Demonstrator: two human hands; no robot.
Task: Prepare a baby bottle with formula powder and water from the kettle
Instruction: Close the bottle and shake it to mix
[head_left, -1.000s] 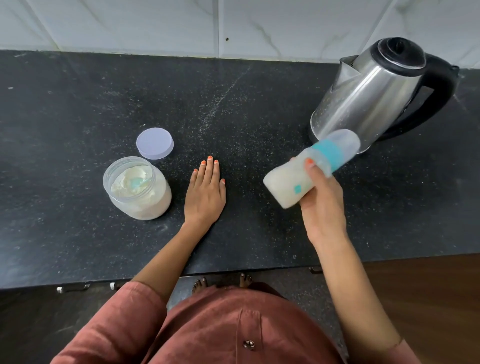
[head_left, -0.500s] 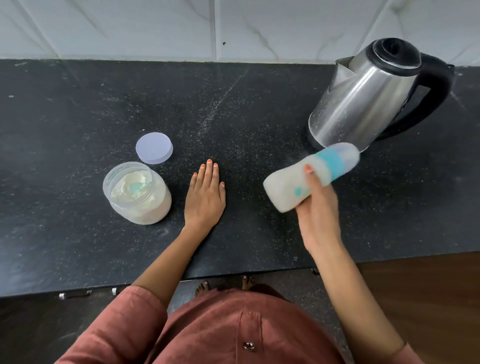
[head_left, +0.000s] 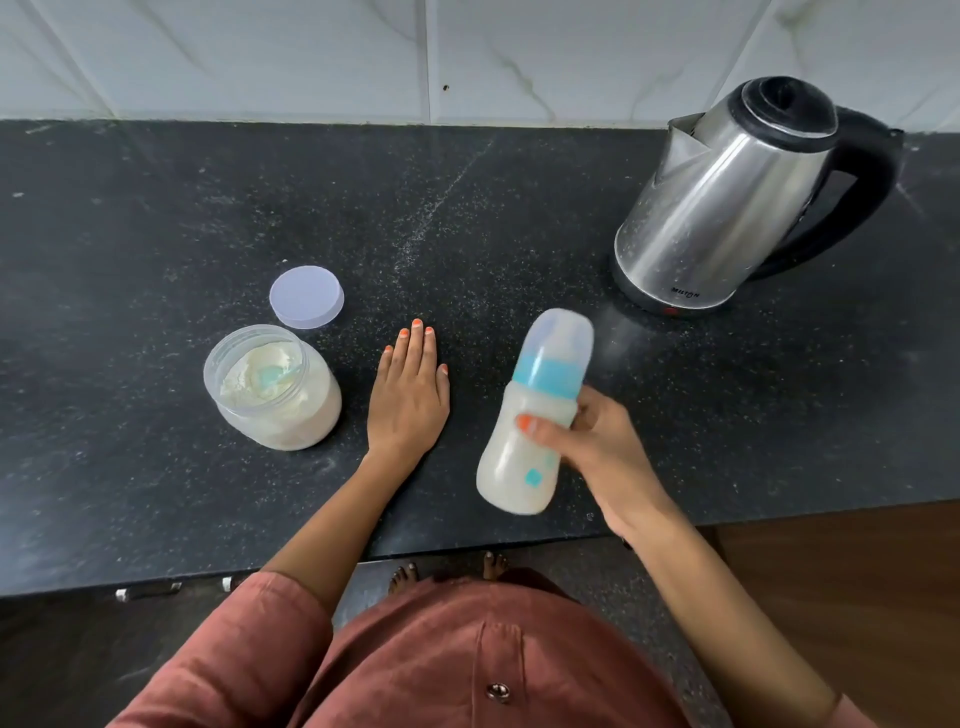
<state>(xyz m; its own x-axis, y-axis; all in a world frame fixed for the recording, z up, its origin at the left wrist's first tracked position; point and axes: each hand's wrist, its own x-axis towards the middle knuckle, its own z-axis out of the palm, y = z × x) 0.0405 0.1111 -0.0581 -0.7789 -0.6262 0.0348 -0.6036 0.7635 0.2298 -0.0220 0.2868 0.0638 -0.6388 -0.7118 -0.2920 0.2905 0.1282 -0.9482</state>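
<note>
My right hand grips a baby bottle around its middle, above the counter. The bottle is full of milky white liquid, has a blue collar and a clear cap, and points its cap away from me, nearly upright. My left hand lies flat, palm down, on the black counter, fingers straight. Left of it stands an open clear jar of white formula powder with a blue scoop inside. The steel kettle with its black lid and handle stands at the back right.
The jar's pale round lid lies on the counter just behind the jar. A white tiled wall runs along the back. The counter's front edge is close to my body, with floor and bare feet below.
My right hand has swung the bottle from slanting toward the kettle to nearly upright and brought it lower and nearer to me. The left hand has stayed flat on the counter.
</note>
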